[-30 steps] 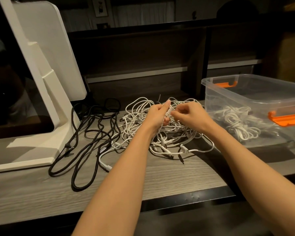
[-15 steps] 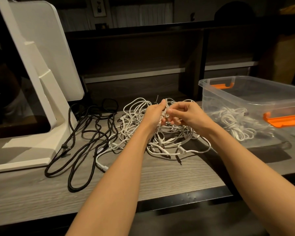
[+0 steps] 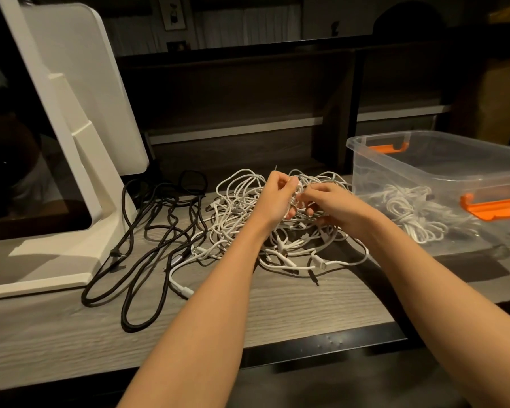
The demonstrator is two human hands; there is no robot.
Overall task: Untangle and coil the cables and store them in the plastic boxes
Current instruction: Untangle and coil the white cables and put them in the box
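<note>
A tangled heap of white cables (image 3: 236,207) lies in the middle of the wooden desk. Both hands are buried in its top. My left hand (image 3: 274,198) pinches white strands between thumb and fingers. My right hand (image 3: 327,204) has its fingers curled round strands right beside it. Loose black cables (image 3: 147,245) sprawl to the left of the heap. A clear plastic box (image 3: 424,160) with orange latches stands on the right and holds coiled white cables (image 3: 407,213).
A white monitor on its stand (image 3: 71,142) fills the left side, its base on the desk. A dark shelf unit (image 3: 248,98) runs along the back. The desk's front edge (image 3: 321,346) is dark.
Both hands have sunk a little lower into the white heap and come closer together; the right hand's fingers now reach deeper among the strands.
</note>
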